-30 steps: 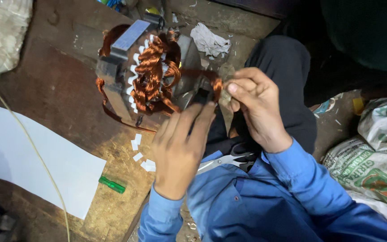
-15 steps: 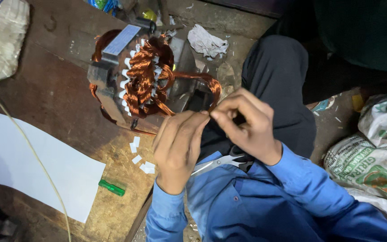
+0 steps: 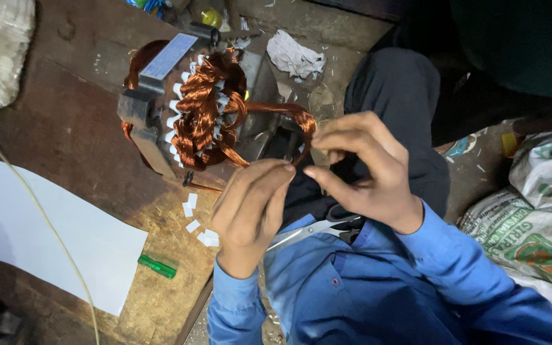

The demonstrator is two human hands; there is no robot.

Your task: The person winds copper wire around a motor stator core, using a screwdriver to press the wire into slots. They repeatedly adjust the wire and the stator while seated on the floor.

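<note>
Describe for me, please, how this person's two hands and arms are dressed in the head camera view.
Both the left hand and the right hand are bare, with no gloves, rings or watch showing. Each arm wears a long blue cloth sleeve, left sleeve and right sleeve, ending in a plain cuff at the wrist.

You worked in dim, uneven light. The brightest patches were the white paper sheet at the left and the copper wire coils, which caught a warm sheen without harsh glare. The upper right corner fell into near black, and the dark trousers lost almost all detail. Your left hand and right hand were evenly lit and fairly sharp, casting only soft shadows. The printed sack at the right edge looked slightly stretched and softer.
</note>
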